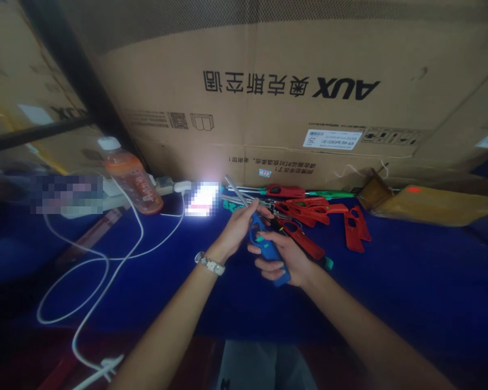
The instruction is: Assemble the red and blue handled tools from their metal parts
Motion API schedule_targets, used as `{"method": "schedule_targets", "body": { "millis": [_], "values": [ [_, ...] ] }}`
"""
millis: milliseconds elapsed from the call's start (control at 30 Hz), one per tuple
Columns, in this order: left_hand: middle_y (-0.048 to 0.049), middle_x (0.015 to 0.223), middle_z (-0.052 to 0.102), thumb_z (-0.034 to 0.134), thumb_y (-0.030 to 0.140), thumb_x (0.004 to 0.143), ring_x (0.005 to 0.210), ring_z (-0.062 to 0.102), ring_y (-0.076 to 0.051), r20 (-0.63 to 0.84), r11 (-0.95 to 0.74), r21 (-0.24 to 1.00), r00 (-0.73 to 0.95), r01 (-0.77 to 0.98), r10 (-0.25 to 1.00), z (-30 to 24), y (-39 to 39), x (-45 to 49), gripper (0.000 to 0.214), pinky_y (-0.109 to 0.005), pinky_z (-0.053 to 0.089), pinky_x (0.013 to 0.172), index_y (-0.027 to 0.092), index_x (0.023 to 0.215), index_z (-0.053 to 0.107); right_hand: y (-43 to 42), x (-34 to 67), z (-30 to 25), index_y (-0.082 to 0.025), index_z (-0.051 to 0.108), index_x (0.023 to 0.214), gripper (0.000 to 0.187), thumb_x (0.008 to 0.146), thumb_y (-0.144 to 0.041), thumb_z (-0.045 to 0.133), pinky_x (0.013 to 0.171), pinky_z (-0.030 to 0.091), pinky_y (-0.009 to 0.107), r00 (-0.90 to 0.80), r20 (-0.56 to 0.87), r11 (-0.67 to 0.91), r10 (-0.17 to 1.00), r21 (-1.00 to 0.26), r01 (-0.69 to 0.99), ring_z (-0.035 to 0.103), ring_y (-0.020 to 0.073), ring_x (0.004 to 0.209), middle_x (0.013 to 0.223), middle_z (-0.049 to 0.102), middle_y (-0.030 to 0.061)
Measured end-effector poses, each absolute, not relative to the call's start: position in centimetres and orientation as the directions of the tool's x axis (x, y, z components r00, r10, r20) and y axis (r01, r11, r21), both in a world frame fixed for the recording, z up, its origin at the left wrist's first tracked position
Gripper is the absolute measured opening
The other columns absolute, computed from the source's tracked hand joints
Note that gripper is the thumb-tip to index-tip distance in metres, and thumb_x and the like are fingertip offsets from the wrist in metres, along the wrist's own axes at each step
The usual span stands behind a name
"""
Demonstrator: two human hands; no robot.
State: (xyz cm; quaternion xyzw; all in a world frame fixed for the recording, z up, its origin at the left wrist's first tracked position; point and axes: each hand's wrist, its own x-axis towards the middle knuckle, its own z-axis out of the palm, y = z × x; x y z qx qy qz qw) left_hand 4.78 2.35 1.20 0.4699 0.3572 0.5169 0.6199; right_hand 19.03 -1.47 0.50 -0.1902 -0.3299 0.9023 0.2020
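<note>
A blue long-necked lighter (270,254) is held over the blue table, its metal tube slanting up and to the left. My right hand (290,257) wraps around its handle, with a finger close to the green trigger. Near the base of the tube, my left hand (244,225) has its fingers closed around the front of the lighter. Just behind the hands lies a pile of red lighters (305,211) with metal tubes. Loose red handle pieces (354,227) rest at the pile's right side. A green lighter (331,194) lies along the back.
A bottle of orange drink (132,179) leans at the left, near a looping white cable (106,260). A bright, blurred screen (203,199) stands behind my left hand. The large cardboard box (252,124) forms the back wall. A yellowish packet (435,206) lies at the right.
</note>
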Motion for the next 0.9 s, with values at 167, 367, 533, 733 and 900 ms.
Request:
{"method": "schedule_targets", "body": {
  "millis": [167, 367, 533, 733, 900],
  "values": [
    [-0.0093, 0.080, 0.073, 0.057, 0.060, 0.089, 0.072, 0.067, -0.018, 0.061, 0.037, 0.941, 0.279, -0.335, 0.958, 1.7, 2.0, 4.6, 0.048, -0.027, 0.051, 0.065, 0.017, 0.071, 0.069, -1.3, 19.2, 0.2, -0.019, 0.050, 0.076, 0.034, 0.092, -0.047, 0.041, 0.032, 0.022, 0.015, -0.856, -0.214, -0.689, 0.471, -0.695, -0.205, 0.013, 0.0058, 0.034, 0.043, 0.029, -0.0105],
    [-0.0086, 0.077, 0.072, 0.056, 0.058, 0.088, 0.074, 0.067, -0.020, 0.094, -0.004, 0.953, 0.285, -0.302, 0.954, 1.4, 2.3, 4.2, 0.046, -0.031, 0.051, 0.071, 0.016, 0.073, 0.069, -1.4, 19.5, 0.2, -0.020, 0.048, 0.077, 0.028, 0.088, -0.045, 0.043, 0.031, 0.028, 0.018, -0.839, -0.244, -0.670, 0.487, -0.720, -0.180, 0.029, 0.0072, 0.031, 0.047, 0.042, -0.0071],
    [-0.0033, 0.073, 0.067, 0.066, 0.058, 0.084, 0.068, 0.061, -0.016, 0.063, -0.038, 0.990, 0.184, -0.138, 0.981, 1.2, 2.6, 3.8, 0.044, -0.028, 0.048, 0.070, 0.015, 0.071, 0.065, -1.8, 19.1, 0.3, -0.023, 0.041, 0.086, 0.023, 0.082, -0.043, 0.051, 0.028, 0.031, 0.020, -0.734, -0.256, -0.584, 0.629, -0.779, -0.228, 0.036, 0.0077, 0.028, 0.058, 0.056, -0.0062],
    [-0.0008, 0.080, 0.069, 0.084, 0.038, 0.073, 0.074, 0.062, -0.013, 0.142, -0.081, 0.974, 0.290, -0.214, 0.947, 1.9, 2.5, 2.7, 0.027, -0.026, 0.049, 0.074, 0.016, 0.081, 0.071, -1.9, 18.7, 0.0, -0.027, 0.035, 0.092, 0.024, 0.081, -0.033, 0.054, 0.026, 0.030, 0.017, -0.465, -0.059, -0.197, 0.883, -0.947, -0.255, 0.042, 0.0073, 0.028, 0.068, 0.060, -0.0101],
    [-0.0044, 0.087, 0.072, 0.079, 0.034, 0.081, 0.077, 0.065, -0.014, 0.167, -0.067, 0.962, 0.377, -0.266, 0.911, 1.7, 1.9, 3.1, 0.020, -0.026, 0.053, 0.072, 0.016, 0.091, 0.074, -2.0, 19.0, -0.3, -0.025, 0.039, 0.099, 0.018, 0.087, -0.031, 0.050, 0.028, 0.030, 0.016, -0.364, 0.068, 0.027, 0.929, -0.993, -0.115, 0.043, 0.0051, 0.032, 0.073, 0.057, -0.0096]
  ]
}}
